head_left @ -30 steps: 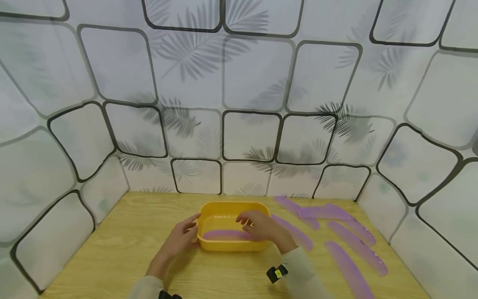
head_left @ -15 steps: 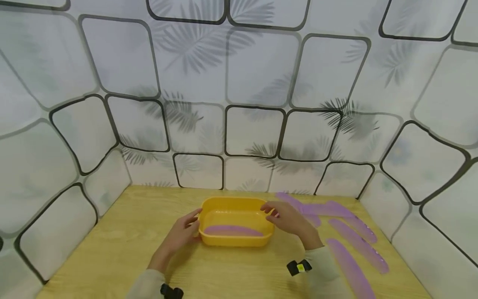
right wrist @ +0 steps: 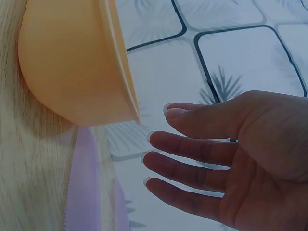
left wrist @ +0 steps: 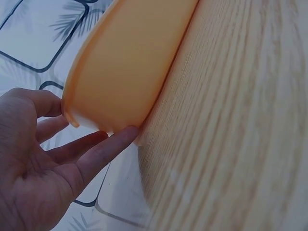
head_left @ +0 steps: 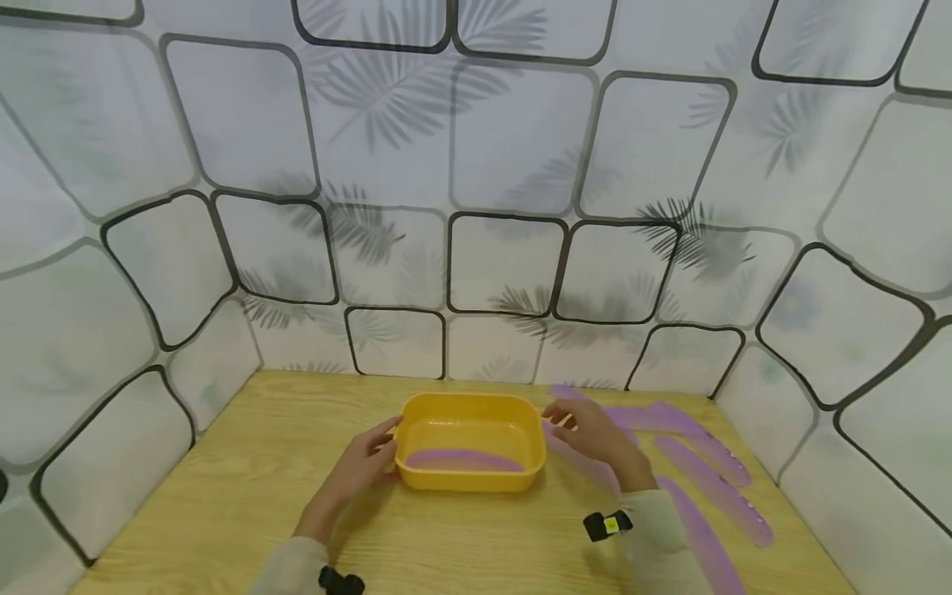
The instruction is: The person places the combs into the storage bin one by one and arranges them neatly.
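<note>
A yellow plastic basin stands on the table with one long purple strip, rounded at its ends, lying in its near side. My left hand rests its fingertips on the basin's left end; the left wrist view shows them against the rim and outer wall. Just past the basin's right end, my right hand hovers with relaxed fingers and holds nothing, apart from the wall in the right wrist view. Below it lies another purple strip, finely toothed along one edge like a comb.
Several more purple strips are spread over the right side of the wooden table, some overlapping. A patterned cloth wall encloses the table at the back and both sides.
My right hand has moved from above the purple strip in the basin out over the right rim to beside the basin. My left hand stays at the left end.
</note>
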### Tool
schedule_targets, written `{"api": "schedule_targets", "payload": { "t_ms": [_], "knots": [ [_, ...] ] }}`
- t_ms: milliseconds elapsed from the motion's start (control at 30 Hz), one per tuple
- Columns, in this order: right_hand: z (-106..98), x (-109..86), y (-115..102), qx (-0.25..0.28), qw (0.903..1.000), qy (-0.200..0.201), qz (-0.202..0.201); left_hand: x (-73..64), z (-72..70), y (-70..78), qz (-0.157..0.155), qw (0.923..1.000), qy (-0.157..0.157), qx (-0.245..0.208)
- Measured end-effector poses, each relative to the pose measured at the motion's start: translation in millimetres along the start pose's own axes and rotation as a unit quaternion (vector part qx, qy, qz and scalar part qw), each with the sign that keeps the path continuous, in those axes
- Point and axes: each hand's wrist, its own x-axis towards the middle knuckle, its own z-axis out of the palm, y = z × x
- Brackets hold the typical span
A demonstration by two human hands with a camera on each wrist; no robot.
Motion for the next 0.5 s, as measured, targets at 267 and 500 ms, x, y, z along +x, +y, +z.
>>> {"api": "schedule_targets", "payload": {
  "t_ms": [267,500],
  "knots": [
    [-4,-4.3,10,-0.007,0.9993,-0.009,0.036,2.6,2.2,0.6,0.009,0.9998,-0.013,-0.011],
    [-2,-7.4,12,-0.008,0.9977,-0.021,0.064,-1.1,2.0,2.3,-0.003,0.9999,-0.005,-0.013]
  ]
}}
